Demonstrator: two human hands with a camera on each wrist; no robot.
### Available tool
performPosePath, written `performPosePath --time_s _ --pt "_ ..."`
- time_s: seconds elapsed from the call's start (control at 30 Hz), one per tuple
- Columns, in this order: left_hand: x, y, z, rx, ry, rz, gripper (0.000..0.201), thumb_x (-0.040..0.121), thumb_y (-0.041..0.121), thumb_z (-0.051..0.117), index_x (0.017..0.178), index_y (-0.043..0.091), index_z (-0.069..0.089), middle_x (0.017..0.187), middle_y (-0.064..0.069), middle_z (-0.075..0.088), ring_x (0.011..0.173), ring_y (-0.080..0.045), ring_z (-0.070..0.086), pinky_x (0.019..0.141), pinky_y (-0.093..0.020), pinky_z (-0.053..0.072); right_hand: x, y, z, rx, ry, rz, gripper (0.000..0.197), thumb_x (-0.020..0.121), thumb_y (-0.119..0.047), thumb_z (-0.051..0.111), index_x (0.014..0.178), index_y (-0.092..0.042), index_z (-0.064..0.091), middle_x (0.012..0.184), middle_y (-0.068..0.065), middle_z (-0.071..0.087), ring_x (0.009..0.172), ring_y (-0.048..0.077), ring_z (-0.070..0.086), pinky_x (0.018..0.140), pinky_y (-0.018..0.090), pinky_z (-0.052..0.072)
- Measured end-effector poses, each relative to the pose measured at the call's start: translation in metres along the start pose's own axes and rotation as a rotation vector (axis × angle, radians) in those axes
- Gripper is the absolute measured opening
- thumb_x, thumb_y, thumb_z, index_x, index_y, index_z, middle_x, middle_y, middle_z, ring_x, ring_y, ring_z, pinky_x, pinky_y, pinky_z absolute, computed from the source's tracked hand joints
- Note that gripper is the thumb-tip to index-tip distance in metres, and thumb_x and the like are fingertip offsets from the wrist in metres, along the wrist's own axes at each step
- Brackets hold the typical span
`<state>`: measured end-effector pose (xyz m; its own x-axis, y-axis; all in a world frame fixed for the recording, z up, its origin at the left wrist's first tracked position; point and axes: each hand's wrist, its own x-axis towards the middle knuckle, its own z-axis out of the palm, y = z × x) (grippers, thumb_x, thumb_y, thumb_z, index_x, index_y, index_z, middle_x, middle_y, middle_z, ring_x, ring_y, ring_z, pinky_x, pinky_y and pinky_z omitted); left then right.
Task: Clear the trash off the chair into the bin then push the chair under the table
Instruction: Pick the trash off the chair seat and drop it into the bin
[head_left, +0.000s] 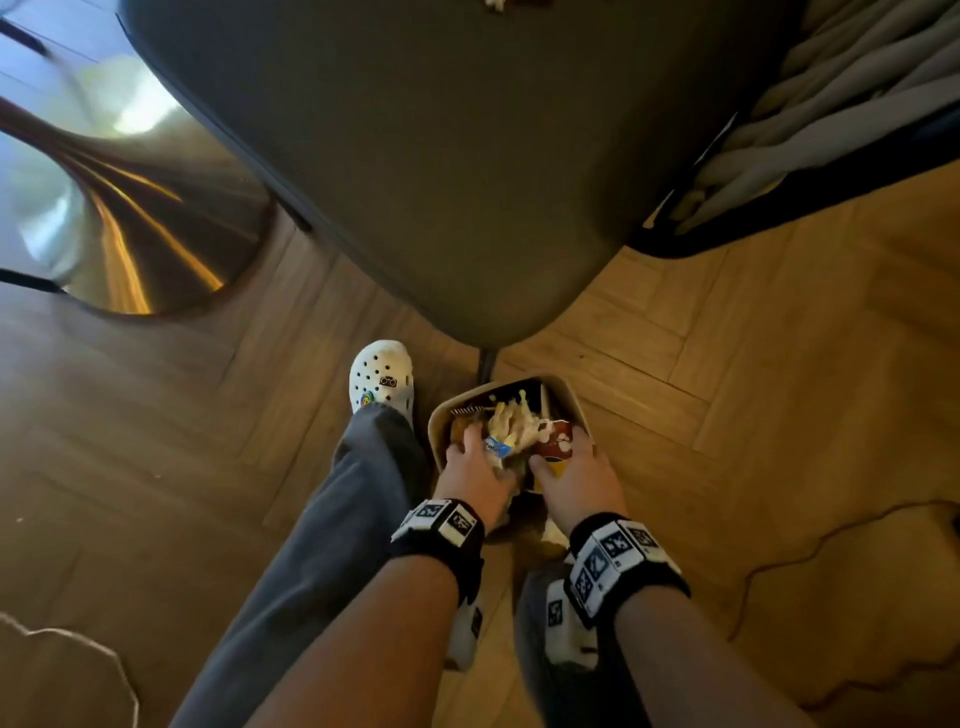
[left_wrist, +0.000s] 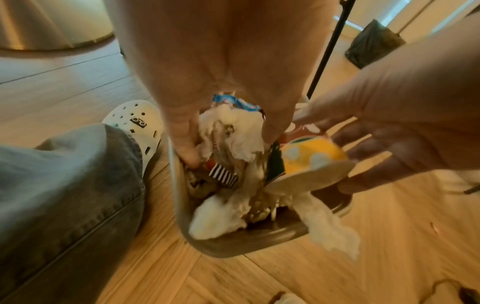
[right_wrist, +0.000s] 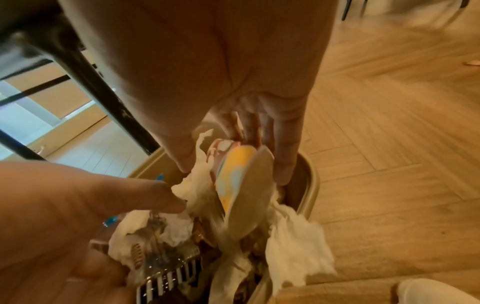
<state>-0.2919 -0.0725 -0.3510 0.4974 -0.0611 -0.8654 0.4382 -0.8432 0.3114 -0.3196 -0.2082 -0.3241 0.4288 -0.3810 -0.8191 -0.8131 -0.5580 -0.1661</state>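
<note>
A small beige bin (head_left: 575, 410) stands on the wood floor just in front of the dark grey chair seat (head_left: 441, 156). It is stuffed with white tissues, wrappers and a red and yellow paper cup (head_left: 553, 441). My left hand (head_left: 470, 462) reaches into the bin's left side, thumb and fingers closed around a wad of tissue (left_wrist: 233, 131) and wrappers. On the bin's right side, my right hand (head_left: 571, 467) grips the paper cup (right_wrist: 244, 185), thumb on one side and fingers on the other. One tissue (left_wrist: 330, 230) hangs over the bin rim (left_wrist: 233, 246).
A black chair leg (head_left: 485, 364) stands right behind the bin. A brass cone-shaped table base (head_left: 130, 234) is at the left, a woven chair (head_left: 831, 104) at the upper right. My white clog (head_left: 382, 379) is left of the bin. A cable (head_left: 831, 545) lies on the floor at right.
</note>
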Motion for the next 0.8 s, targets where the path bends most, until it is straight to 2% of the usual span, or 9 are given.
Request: performPosePath --time_s 0.1,0.17,0.23,0.3,0.43,0.53,0.6,0.7,0.8 --pt "-0.029 0.012 -0.020 0.154 -0.031 0.051 0.090 0.088 0.045 0.061 0.155 0.033 0.002 0.158 -0.012 0.024 0.130 -0.034 0.048 0.101 -0.043 0.047 -0.026 0.000 -0.024 0.015 0.045 -0.011 0.067 0.088 -0.052 0.054 0.143 -0.020 0.035 0.134 0.010 0.050 0.120 0.031 0.050 0.097 0.041 0.046" --pt "-0.056 0.026 -0.039 0.268 -0.044 0.092 0.085 0.091 0.046 0.058 0.155 0.031 0.004 0.160 -0.008 0.022 0.130 -0.033 0.049 0.100 -0.043 0.046 -0.045 -0.002 -0.044 0.040 0.039 -0.020 0.059 0.087 -0.056 0.052 0.135 -0.023 0.044 0.126 0.009 0.057 0.112 0.029 0.055 0.094 0.041 0.049" --pt "-0.080 0.044 -0.064 0.320 -0.004 0.125 0.063 0.094 0.046 0.053 0.149 0.027 0.027 0.146 -0.005 0.046 0.115 -0.025 0.060 0.093 -0.038 0.052 -0.063 -0.017 -0.071 0.086 0.017 -0.044 0.052 0.088 -0.059 0.049 0.128 -0.026 0.051 0.120 0.004 0.062 0.105 0.022 0.059 0.089 0.037 0.051" --pt "-0.101 0.066 -0.096 0.320 0.062 0.181 0.038 0.097 0.047 0.046 0.129 0.027 0.049 0.121 0.000 0.062 0.097 -0.017 0.065 0.085 -0.035 0.056 -0.080 -0.044 -0.105 0.143 0.008 -0.096 0.042 0.092 -0.055 0.050 0.122 -0.026 0.056 0.114 -0.002 0.066 0.098 0.015 0.060 0.083 0.030 0.049" --pt "-0.124 0.115 -0.171 0.209 0.245 0.364 0.025 0.099 0.048 0.042 0.101 0.030 0.058 0.093 0.010 0.060 0.078 -0.004 0.060 0.071 -0.022 0.052 -0.102 -0.117 -0.172 0.349 0.085 -0.290 0.025 0.093 -0.046 0.055 0.109 -0.029 0.062 0.099 -0.012 0.067 0.094 0.007 0.062 0.086 0.033 0.053" --pt "-0.119 0.153 -0.239 0.119 0.358 0.490 0.019 0.098 0.047 0.045 0.089 0.036 0.057 0.080 0.015 0.056 0.068 0.002 0.054 0.058 -0.011 0.040 -0.092 -0.183 -0.218 0.430 0.214 -0.377 0.022 0.093 -0.039 0.058 0.111 -0.027 0.062 0.098 -0.012 0.065 0.093 0.004 0.060 0.085 0.029 0.053" --pt "-0.101 0.174 -0.284 0.075 0.395 0.537 0.014 0.098 0.043 0.047 0.089 0.038 0.056 0.079 0.014 0.056 0.069 0.003 0.055 0.058 -0.011 0.037 -0.071 -0.227 -0.247 0.423 0.275 -0.425 0.024 0.092 -0.035 0.060 0.113 -0.024 0.060 0.099 -0.008 0.064 0.093 0.006 0.060 0.085 0.029 0.052" --pt "-0.060 0.201 -0.348 0.062 0.490 0.604 0.011 0.098 0.036 0.051 0.102 0.031 0.060 0.087 0.016 0.053 0.075 0.003 0.053 0.062 -0.011 0.037 -0.022 -0.285 -0.280 0.343 0.386 -0.488 0.028 0.090 -0.033 0.062 0.117 -0.023 0.058 0.106 -0.002 0.062 0.098 0.013 0.059 0.088 0.034 0.052" --pt "-0.011 0.225 -0.400 0.073 0.617 0.606 0.028 0.096 0.039 0.052 0.122 0.029 0.054 0.117 0.006 0.048 0.107 -0.010 0.051 0.083 -0.017 0.037 0.027 -0.328 -0.308 0.094 0.540 -0.511 0.043 0.088 -0.034 0.063 0.128 -0.024 0.052 0.131 0.008 0.049 0.122 0.028 0.045 0.100 0.043 0.044"
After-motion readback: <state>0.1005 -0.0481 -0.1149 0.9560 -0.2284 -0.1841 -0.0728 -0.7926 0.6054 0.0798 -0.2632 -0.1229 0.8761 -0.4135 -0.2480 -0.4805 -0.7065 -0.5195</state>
